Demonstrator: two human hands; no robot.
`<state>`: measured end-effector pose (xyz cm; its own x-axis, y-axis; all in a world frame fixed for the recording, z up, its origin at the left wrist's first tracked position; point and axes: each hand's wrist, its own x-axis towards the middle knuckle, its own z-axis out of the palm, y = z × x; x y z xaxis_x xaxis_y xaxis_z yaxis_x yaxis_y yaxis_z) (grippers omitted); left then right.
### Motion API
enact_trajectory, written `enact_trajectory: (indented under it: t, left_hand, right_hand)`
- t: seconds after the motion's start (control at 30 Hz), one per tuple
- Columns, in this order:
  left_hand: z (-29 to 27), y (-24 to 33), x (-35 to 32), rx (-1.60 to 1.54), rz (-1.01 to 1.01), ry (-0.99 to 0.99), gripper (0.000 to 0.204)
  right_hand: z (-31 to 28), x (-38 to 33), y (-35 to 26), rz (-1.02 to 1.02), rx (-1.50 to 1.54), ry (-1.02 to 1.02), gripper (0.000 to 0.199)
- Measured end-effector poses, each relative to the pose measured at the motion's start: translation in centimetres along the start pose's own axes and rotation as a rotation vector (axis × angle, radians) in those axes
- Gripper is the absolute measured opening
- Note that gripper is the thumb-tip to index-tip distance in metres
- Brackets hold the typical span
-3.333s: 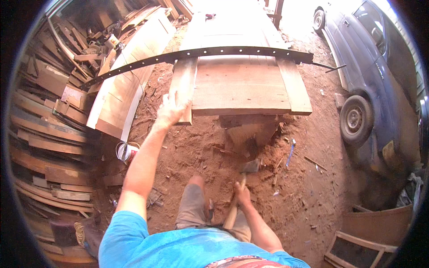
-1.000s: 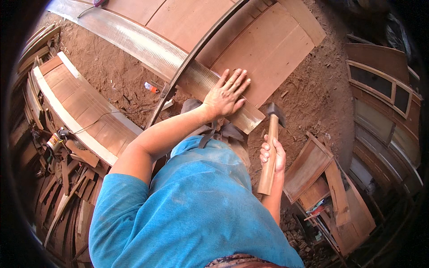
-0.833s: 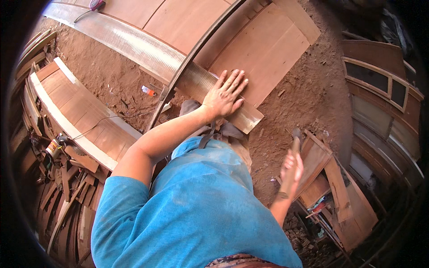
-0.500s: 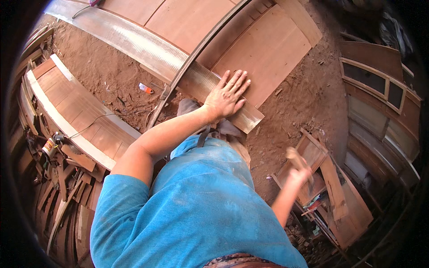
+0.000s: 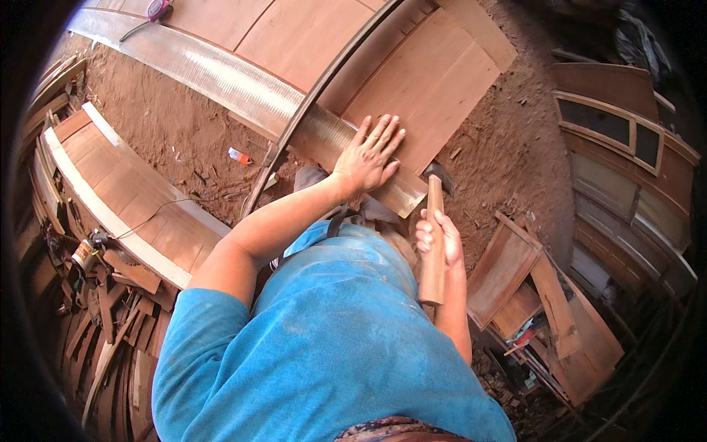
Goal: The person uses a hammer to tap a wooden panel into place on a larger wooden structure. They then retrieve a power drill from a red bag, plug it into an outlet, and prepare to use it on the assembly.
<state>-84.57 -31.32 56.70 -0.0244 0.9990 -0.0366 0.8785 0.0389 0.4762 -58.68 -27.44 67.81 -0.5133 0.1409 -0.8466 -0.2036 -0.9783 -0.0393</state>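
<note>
In the head view, we lay our left hand (image 5: 366,163) flat, fingers spread, across the edge board (image 5: 403,194) of a wooden panel (image 5: 434,92). Our right hand (image 5: 451,241) is wrapped around the handle of a hammer (image 5: 432,283), whose dark head is just beyond the panel's near corner; we cannot tell whether they touch. A dark bar (image 5: 317,90) crosses the panel, and a tape measure (image 5: 157,9) rests near its far end.
</note>
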Motion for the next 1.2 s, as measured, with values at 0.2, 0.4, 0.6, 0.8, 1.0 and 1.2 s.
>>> enact_trajectory:
  t: [0.2,0.4,0.6,0.8,1.0,1.2]
  left_hand:
    - [-0.3,0.2,0.1,0.015,-0.009,0.021,0.069]
    - [-0.1,0.7,-0.2,0.019,-0.017,-0.012,0.069]
    - [0.7,-0.4,2.0,0.071,-0.057,0.018,0.068]
    - [-0.6,-3.4,12.9,0.134,-0.122,0.153,0.074]
    - [-1.0,-5.5,24.5,0.198,-0.14,0.204,0.077]
    - [-1.6,-5.4,26.6,0.195,-0.164,0.189,0.08]
  right_hand:
    - [-1.3,0.7,-1.5,-0.14,0.152,0.139,0.028]
    - [0.6,1.2,-2.1,-0.104,-0.002,0.091,0.028]
    - [-1.4,1.1,-6.1,-0.089,0.035,0.009,0.032]
    - [-1.7,0.8,-11.6,-0.158,-0.061,0.051,0.032]
    - [-1.1,0.9,-17.6,-0.384,-0.049,0.097,0.033]
    - [3.3,5.0,-19.3,-0.541,-0.117,0.34,0.033]
